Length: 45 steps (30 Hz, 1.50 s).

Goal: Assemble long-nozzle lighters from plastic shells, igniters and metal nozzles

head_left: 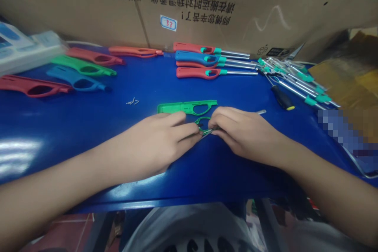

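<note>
My left hand (174,138) is closed around a green lighter casing half (203,119), most of it hidden under the fingers, with its trigger loop showing. My right hand (242,130) pinches a thin metal lighter tube with dark wire at that loop. The tube's silver end (261,112) pokes out beyond the right knuckles. Fingertips of both hands nearly meet over the casing. Just behind them lies a second green casing half (187,107), hollow side up.
Several assembled lighters (201,73) lie in a row at the back. Loose metal tube assemblies (298,80) are heaped at right beside a screwdriver (282,97). Coloured casings (85,65) lie at left, small screws (132,101) nearer. A cardboard box (88,12) stands behind the blue table (73,126).
</note>
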Tool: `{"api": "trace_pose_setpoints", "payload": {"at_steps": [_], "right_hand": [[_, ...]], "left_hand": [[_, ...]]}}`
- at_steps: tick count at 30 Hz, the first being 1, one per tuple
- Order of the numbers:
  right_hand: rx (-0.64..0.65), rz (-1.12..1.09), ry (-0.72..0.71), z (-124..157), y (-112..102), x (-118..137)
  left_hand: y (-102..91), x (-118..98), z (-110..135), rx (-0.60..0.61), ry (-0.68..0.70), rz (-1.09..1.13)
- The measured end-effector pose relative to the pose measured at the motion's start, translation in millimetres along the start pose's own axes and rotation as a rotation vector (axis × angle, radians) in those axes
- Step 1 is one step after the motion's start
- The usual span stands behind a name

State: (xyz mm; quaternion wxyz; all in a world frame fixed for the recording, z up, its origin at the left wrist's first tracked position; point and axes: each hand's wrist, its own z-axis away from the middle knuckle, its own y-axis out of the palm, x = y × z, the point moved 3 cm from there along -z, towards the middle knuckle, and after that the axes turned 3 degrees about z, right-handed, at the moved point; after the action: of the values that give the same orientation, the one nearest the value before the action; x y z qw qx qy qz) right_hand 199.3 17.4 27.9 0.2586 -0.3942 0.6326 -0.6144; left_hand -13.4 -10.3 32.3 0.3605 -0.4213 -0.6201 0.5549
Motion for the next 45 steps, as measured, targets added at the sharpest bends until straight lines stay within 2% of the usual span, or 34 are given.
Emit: {"api": "trace_pose_setpoints", "payload": {"at_steps": [8,12,17,23,30,45], "right_hand": [[-0.011,-0.004,0.0,1.0,0.3,0.3],[0.031,0.035,-0.029,1.0,-0.6,1.3],[0.003,0.053,-0.078,1.8,-2.8,-0.6],[-0.043,-0.033,-0.04,3.3,-2.3,-4.8],[-0.029,-0.086,-0.005,3.7,-3.6,-4.5],[-0.018,-0.085,0.002,3.4,-3.5,-3.5]], "left_hand": [[0.8,0.3,-1.5,-0.001,-0.006,-0.013],[0.1,-0.3,-1.9,0.0,-0.008,-0.015],[1.1,0.3,-1.4,0.009,-0.012,0.004],[1.4,0.2,-0.7,-0.004,-0.006,-0.001],[2.3,-0.4,-0.1,-0.003,-0.004,-0.01],[0.1,-0.8,0.2,-0.014,-0.007,0.01]]}}
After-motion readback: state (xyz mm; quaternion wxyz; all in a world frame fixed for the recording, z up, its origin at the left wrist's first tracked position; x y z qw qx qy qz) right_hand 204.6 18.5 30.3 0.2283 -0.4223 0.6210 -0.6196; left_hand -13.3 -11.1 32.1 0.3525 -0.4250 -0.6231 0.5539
